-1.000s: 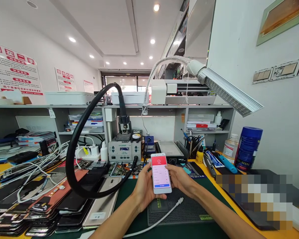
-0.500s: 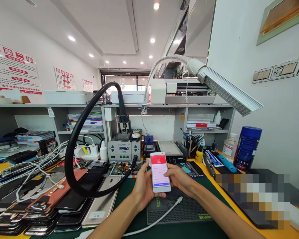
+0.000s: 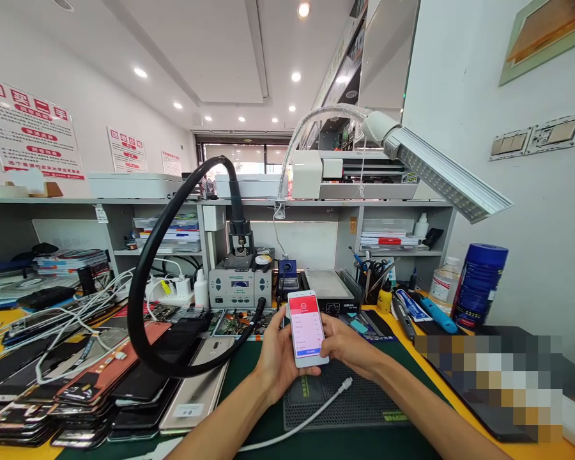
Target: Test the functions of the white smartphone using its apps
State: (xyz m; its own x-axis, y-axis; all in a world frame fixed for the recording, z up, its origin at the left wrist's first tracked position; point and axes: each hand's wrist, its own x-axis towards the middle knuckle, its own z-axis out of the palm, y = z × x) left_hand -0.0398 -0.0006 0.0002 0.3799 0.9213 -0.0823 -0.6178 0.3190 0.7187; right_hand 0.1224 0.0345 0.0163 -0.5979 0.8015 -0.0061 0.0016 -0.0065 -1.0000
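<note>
A white smartphone (image 3: 306, 326) is held upright, leaning slightly, over the work mat. Its screen is lit, with a red band and a face icon on top, a pale list below and a blue button at the bottom. My left hand (image 3: 272, 361) is closed around its left side and underneath, fingertips showing below the lower edge. At the right edge, my right hand (image 3: 349, 345) grips the phone, its thumb near the lower right of the screen and its other fingers partly hidden. A white charging cable (image 3: 311, 418) lies below, its plug apart from the phone.
A black perforated pad (image 3: 364, 396) lies on the green mat. Stacked phones (image 3: 144, 377) crowd the left, beneath a thick black hose (image 3: 137, 300) from the hot-air station (image 3: 239, 287). Bottles and tools, including a blue can (image 3: 482, 284), stand right; a lamp (image 3: 450, 169) hangs above.
The right thumb has moved down from mid-screen to the phone's lower right edge. The list on the screen has changed slightly. The view has shifted a little.
</note>
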